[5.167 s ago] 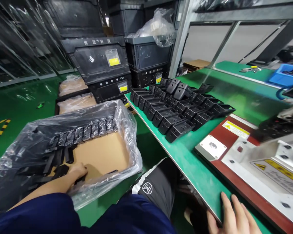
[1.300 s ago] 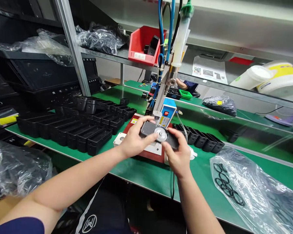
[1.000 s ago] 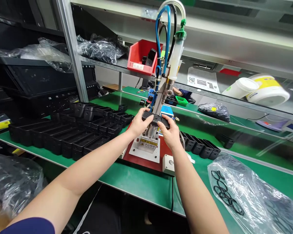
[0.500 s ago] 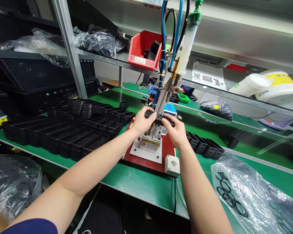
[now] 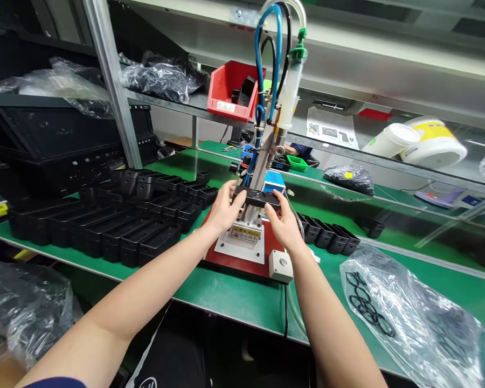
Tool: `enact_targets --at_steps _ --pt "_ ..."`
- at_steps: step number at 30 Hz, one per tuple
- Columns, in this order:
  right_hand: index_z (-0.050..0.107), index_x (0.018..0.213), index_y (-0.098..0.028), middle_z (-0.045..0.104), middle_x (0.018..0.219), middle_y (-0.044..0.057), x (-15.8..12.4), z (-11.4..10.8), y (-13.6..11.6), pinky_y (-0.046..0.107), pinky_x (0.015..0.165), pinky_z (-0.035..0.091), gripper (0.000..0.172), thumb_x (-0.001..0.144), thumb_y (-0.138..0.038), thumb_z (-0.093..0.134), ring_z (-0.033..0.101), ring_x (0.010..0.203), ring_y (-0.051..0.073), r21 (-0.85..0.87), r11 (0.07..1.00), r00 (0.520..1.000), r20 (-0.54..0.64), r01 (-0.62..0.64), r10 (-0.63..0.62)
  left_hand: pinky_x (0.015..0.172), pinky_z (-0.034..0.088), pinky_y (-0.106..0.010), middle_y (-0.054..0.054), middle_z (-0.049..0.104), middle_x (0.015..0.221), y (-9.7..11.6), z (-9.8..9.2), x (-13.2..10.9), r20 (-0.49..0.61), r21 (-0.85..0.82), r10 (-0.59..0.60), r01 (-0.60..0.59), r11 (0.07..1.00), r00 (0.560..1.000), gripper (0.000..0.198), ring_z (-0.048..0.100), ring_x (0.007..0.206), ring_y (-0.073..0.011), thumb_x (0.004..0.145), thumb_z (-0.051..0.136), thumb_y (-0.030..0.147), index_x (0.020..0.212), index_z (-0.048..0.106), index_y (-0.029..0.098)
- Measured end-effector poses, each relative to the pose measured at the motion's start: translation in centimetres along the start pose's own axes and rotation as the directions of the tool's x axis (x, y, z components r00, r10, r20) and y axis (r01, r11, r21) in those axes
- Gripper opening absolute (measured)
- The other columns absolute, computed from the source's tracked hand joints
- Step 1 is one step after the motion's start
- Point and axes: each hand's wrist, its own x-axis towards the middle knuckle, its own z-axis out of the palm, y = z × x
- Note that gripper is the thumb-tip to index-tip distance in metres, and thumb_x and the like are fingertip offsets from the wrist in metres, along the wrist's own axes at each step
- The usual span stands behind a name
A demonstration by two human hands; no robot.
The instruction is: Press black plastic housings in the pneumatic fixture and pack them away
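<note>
Both hands grip the ends of a black plastic housing (image 5: 257, 198) with a ribbed top face and a round feature in its middle. My left hand (image 5: 225, 207) has its thumb on the near side and its fingers round the left end. On the right end, my right hand (image 5: 283, 220) holds it in the same way. The housing sits at the metal fixture of a small press (image 5: 262, 161), under its slanted dispensing syringe (image 5: 290, 97). Below it is a white base plate (image 5: 238, 250) with a yellow warning label. What the fingertips touch behind the housing is hidden.
Rows of black housings (image 5: 109, 226) fill the bench's left side, with several more (image 5: 331, 234) on the right. A push-button box (image 5: 281, 265) stands at the press's front right corner. A plastic bag of black rings (image 5: 412, 312) lies to the right. A red bin (image 5: 234, 91) is on the shelf.
The view has shifted so more of the press's top shows. The right thumb has moved from the housing's middle toward its right end, and the left thumb leftward; both hands still hold it.
</note>
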Motion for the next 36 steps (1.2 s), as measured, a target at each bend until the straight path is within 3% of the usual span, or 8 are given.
enact_targets --at_steps 2,5,9,13,17,23,29,36 --pt "0.040 0.143 -0.022 0.058 0.132 0.011 -2.3 -1.5 1.6 0.038 0.086 0.051 0.065 0.088 -0.055 0.050 0.060 0.109 0.023 -0.093 0.996 1.000 -0.009 -0.012 0.011 0.099 0.043 -0.041 -0.012 0.052 0.131 -1.0 -1.7 -2.7 -0.083 0.149 0.131 -0.118 0.982 0.988 0.042 0.051 0.121 -0.0239 0.091 0.051 0.039 0.129 0.047 0.020" --pt "0.058 0.127 -0.022 0.065 0.120 0.008 -6.9 -5.5 5.5 0.034 0.085 0.052 0.055 0.085 -0.057 0.050 0.062 0.108 0.021 -0.234 0.950 0.974 -0.137 -0.208 0.180 0.105 0.039 -0.045 -0.014 0.055 0.128 -3.7 -4.7 -7.5 -0.097 0.361 0.337 -0.282 0.889 0.937 0.038 0.050 0.123 -0.0262 0.089 0.056 0.029 0.125 0.050 0.018" --pt "0.070 0.097 -0.013 0.072 0.095 0.014 -13.1 -12.0 10.7 0.044 0.085 0.051 0.042 0.081 -0.046 0.050 0.067 0.090 0.028 -0.354 0.770 0.835 -0.373 -0.531 0.405 0.099 0.042 -0.048 -0.016 0.061 0.118 -7.4 -7.1 -11.9 -0.003 0.509 0.455 -0.390 0.767 0.891 0.029 0.056 0.112 -0.0293 0.085 0.059 0.021 0.113 0.055 0.015" --pt "0.070 0.097 -0.010 0.071 0.097 0.018 -16.7 -16.4 13.7 0.050 0.090 0.047 0.031 0.083 -0.029 0.051 0.065 0.094 0.032 -0.430 0.559 0.700 -0.521 -0.709 0.487 0.096 0.044 -0.048 -0.017 0.062 0.113 -8.8 -7.1 -12.6 0.014 0.489 0.433 -0.384 0.783 0.901 0.023 0.058 0.109 -0.0297 0.086 0.055 0.019 0.109 0.056 0.013" --pt "0.061 0.116 -0.014 0.065 0.113 0.011 -16.8 -17.9 15.9 0.046 0.096 0.047 0.027 0.093 -0.026 0.053 0.062 0.105 0.023 -0.480 0.423 0.640 -0.584 -0.769 0.500 0.095 0.044 -0.048 -0.017 0.062 0.111 -8.7 -6.6 -12.0 0.027 0.490 0.433 -0.389 0.780 0.901 0.018 0.058 0.108 -0.0297 0.088 0.052 0.020 0.104 0.059 0.013" --pt "0.060 0.115 -0.015 0.063 0.115 0.007 -14.6 -17.6 18.4 0.045 0.094 0.049 0.030 0.093 -0.035 0.059 0.061 0.105 0.021 -0.600 0.334 0.661 -0.483 -0.727 0.574 0.094 0.045 -0.048 -0.017 0.063 0.108 -8.6 -6.7 -11.9 0.035 0.476 0.450 -0.411 0.778 0.892 0.017 0.058 0.106 -0.0295 0.087 0.053 0.019 0.102 0.059 0.013" --pt "0.065 0.100 -0.014 0.065 0.107 0.008 -14.9 -17.2 18.7 0.045 0.096 0.046 0.020 0.091 -0.031 0.059 0.059 0.107 0.022 -0.712 0.305 0.726 -0.406 -0.632 0.555 0.096 0.044 -0.047 -0.015 0.063 0.109 -8.7 -6.7 -11.8 0.031 0.473 0.435 -0.397 0.787 0.900 0.018 0.057 0.107 -0.0283 0.088 0.053 0.019 0.104 0.059 0.014" --pt "0.068 0.085 -0.017 0.068 0.078 0.014 -15.4 -18.3 18.0 0.048 0.073 0.051 0.022 0.074 -0.029 0.053 0.065 0.081 0.034 -0.698 0.395 0.792 -0.438 -0.598 0.425 0.097 0.045 -0.047 -0.013 0.063 0.108 -8.5 -6.7 -11.8 0.010 0.428 0.379 -0.346 0.835 0.925 0.018 0.057 0.108 -0.0271 0.087 0.053 0.020 0.103 0.060 0.016"
